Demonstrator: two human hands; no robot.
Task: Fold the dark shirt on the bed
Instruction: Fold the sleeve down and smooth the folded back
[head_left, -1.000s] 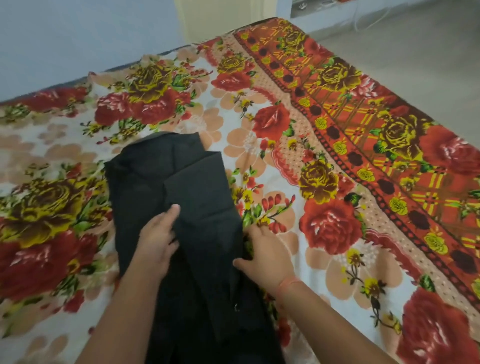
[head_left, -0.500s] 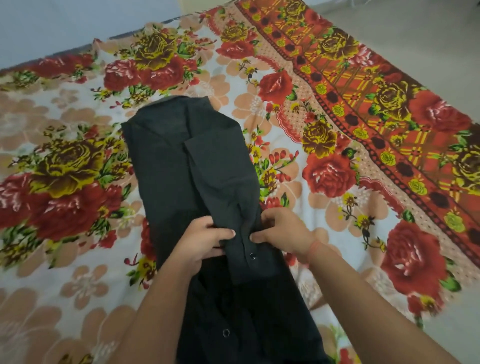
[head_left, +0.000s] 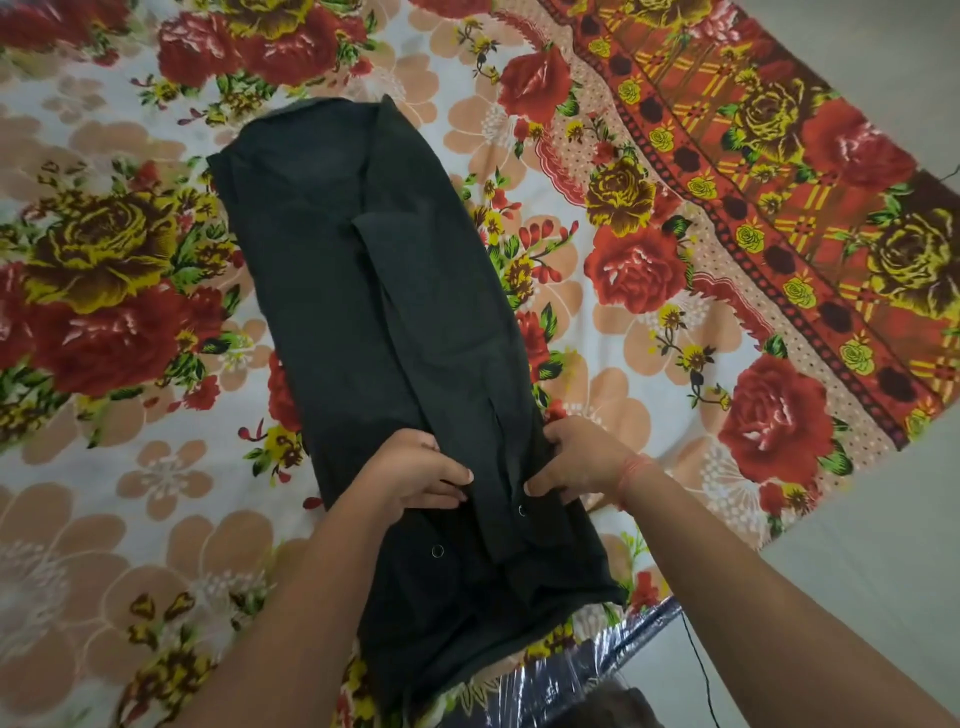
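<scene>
The dark shirt lies as a long narrow strip on the floral bedsheet, its sides folded inward and a sleeve laid down its middle. Small metal snaps show near its lower part. My left hand rests on the shirt's near portion, fingers pinching the fabric of the folded sleeve. My right hand, with a red thread on the wrist, grips the same fold from the right side. Both hands sit close together, thumbs facing each other.
The bed's near edge shows a plastic-wrapped mattress corner at the bottom right, with a thin black cord hanging there. Grey floor lies to the right of the bed. The sheet's red patterned border runs diagonally on the right.
My view has tilted down and nearer, so the whole shirt strip shows. Both hands slid down the sleeve toward me and closed on its fabric.
</scene>
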